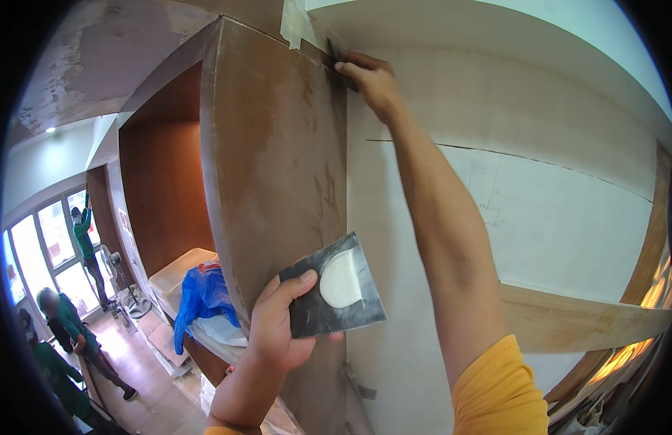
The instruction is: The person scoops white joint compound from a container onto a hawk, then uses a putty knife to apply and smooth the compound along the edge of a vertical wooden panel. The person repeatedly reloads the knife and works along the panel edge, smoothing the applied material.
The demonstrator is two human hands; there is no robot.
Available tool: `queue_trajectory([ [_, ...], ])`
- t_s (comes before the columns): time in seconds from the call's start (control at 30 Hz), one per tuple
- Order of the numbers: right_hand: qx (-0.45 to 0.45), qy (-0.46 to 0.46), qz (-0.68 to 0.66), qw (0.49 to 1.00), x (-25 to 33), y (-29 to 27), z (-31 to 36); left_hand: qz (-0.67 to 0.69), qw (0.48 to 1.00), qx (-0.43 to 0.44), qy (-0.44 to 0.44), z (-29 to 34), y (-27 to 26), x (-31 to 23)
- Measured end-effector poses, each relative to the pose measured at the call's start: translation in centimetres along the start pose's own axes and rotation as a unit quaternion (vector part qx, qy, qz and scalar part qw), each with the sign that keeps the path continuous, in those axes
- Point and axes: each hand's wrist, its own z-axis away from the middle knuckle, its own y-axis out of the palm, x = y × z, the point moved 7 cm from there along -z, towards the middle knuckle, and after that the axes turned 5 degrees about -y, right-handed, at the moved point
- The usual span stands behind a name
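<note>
A smooth mound of white paste [341, 281] sits on a dark square plate [311, 313], which the left hand [274, 319] grips by its near left edge, thumb on top. Well above it, the right hand [373, 83] pinches a thin dark blade [334, 52] at the upper far corner of the brown cabinet panel [274, 145], just right of the pale tape [292, 27]. Lower left, a blue plastic bag [205, 290] lies beside the panel.

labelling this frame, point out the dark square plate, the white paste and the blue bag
dark plate [318, 320]: head view, bare lower part
white paste [341, 280]: head view, middle of mound
blue bag [204, 293]: head view, crumpled middle
</note>
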Motion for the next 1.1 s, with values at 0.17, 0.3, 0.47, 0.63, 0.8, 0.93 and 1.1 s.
queue_trajectory([
  [0.17, -0.02, 0.01, -0.009, 1.0, 3.9, -6.3, 3.7, -0.016, 0.999, 0.035, -0.001, -0.3, 0.5, 0.2],
  [0.3, -0.008, -0.025, -0.232, 0.972, 7.1, -7.1, 13.8, -0.034, 0.996, 0.084, 0.007, -0.7, -0.2, 0.0],
  [0.47, 0.141, -0.052, -0.255, 0.955, 14.8, -3.3, 27.4, 0.0, 0.998, 0.057, 0.026, -1.1, 0.5, 0.0],
  [0.63, 0.194, -0.045, -0.188, 0.962, 16.8, -1.2, 29.1, 0.01, 0.998, 0.064, 0.017, -1.8, -0.2, -0.7],
  [0.8, 0.237, -0.009, 0.053, 0.97, 15.2, -4.3, 27.5, 0.011, 0.992, 0.126, 0.013, -1.6, 0.7, -0.7],
  [0.93, 0.049, 0.086, -0.093, 0.991, 15.5, -8.3, 28.1, 0.011, 0.983, 0.177, 0.041, -1.1, 2.0, -0.8],
  [1.1, -0.194, 0.27, -0.229, 0.915, 15.7, -7.6, 34.4, -0.047, 0.969, 0.228, 0.086, -0.5, 3.2, 0.6],
])
